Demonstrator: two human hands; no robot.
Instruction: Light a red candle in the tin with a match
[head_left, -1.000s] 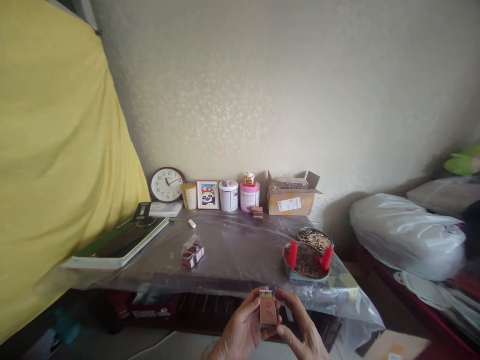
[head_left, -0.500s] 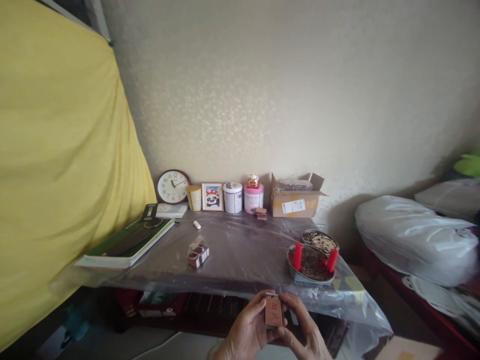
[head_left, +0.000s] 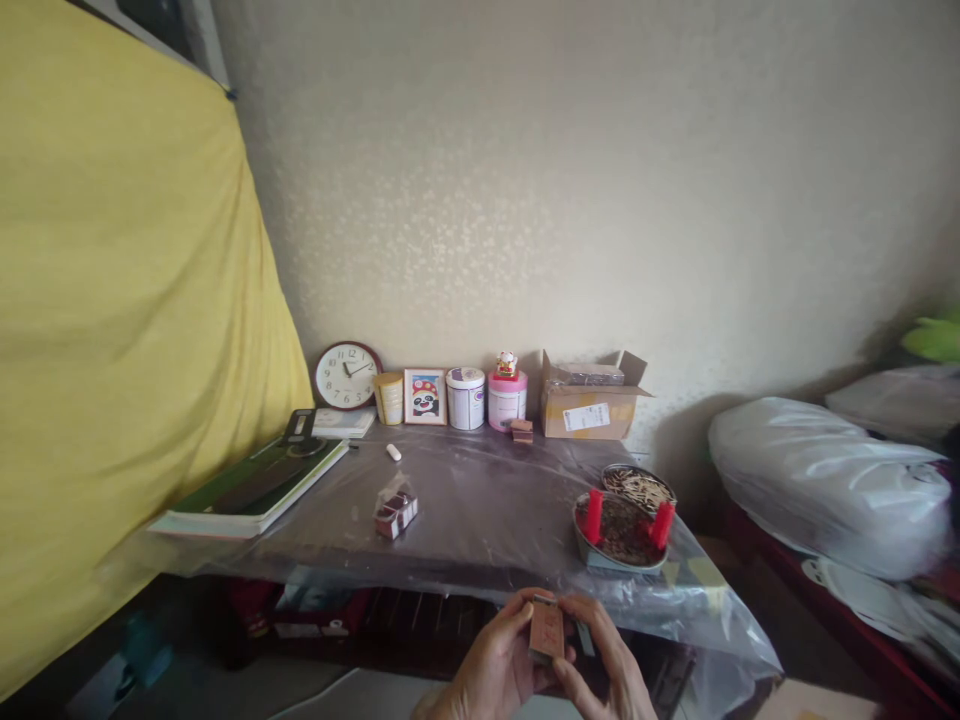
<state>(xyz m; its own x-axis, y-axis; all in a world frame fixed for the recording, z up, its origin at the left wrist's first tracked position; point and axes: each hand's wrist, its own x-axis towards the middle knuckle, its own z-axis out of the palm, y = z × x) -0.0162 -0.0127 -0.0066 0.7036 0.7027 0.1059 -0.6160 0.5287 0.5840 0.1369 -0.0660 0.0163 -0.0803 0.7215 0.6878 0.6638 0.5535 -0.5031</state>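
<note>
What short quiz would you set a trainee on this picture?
1. What do the left hand and the right hand hold between them?
2. True or false: two red candles stand in the metal dish.
3. Which stands at the left end of the back row? A clock, B kettle, C lamp.

Key: 1 a small matchbox; 2 true; 3 A.

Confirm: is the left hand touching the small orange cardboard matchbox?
Touching. The head view shows the left hand pressing its fingers against the left edge of the small orange cardboard matchbox; the right hand grips its right side.
</note>
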